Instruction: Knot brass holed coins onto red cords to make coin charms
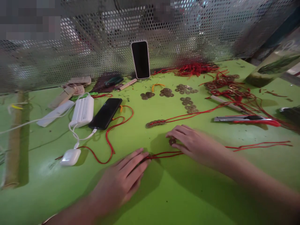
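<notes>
My left hand [127,176] rests on the green table with its fingers stretched out, the fingertips over one end of a red cord [164,154]. What lies beneath those fingertips is mostly hidden. Between the thumb and fingers of my right hand [191,140] is a round, brass-coloured coin with a hole [172,141], just above the cord. The doubled cord runs under my right hand and comes out as two strands [260,145] on the right. Just behind, a row of overlapping coins [156,123] is threaded on another red cord [199,114].
Several coin piles [167,92] lie farther back. At the right are a utility knife [246,119], a heap of strung coins [225,86] and tangled red cord [197,68]. A phone [140,59] leans on the perforated metal screen [105,40]. A power bank [83,111], black phone [106,113] and earbud case [70,157] sit left.
</notes>
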A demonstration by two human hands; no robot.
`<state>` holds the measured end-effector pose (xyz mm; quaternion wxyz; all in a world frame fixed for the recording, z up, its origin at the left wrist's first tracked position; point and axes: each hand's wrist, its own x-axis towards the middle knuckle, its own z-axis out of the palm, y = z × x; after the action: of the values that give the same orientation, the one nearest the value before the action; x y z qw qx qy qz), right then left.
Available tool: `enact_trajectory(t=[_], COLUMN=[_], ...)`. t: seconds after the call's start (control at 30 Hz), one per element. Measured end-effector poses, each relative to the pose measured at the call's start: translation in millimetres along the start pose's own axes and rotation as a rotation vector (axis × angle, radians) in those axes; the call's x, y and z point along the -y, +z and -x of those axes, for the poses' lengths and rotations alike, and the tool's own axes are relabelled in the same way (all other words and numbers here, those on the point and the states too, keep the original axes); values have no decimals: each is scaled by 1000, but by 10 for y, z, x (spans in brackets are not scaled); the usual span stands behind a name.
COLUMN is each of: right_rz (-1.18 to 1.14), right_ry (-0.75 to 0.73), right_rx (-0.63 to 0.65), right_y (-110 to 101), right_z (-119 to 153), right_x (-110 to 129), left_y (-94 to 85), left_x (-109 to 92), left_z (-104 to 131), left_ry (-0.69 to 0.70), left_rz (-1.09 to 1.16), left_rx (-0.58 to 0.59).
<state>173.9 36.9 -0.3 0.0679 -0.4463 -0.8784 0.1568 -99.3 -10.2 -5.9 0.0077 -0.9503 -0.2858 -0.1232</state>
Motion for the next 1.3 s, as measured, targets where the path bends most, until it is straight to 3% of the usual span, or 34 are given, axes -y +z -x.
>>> enact_trajectory(t=[0.6,0.8,1.1,1.3], right_rz=[-108,-297,-839,-754], right_ry=[-44,-17,199,128], right_rx=[-39,-60,-145,-78], right_y=[34,26,-2,-77], right_z=[28,52,-2,56], right_x=[74,57,64,141], left_y=[-11,-8,-54,-47], left_x=[2,0,-37,-32], left_z=[17,22,-41,-41], left_ry=[4,14,21,39], left_rz=[1,-32,-44,-33], left_rx=[35,31,-19,-35])
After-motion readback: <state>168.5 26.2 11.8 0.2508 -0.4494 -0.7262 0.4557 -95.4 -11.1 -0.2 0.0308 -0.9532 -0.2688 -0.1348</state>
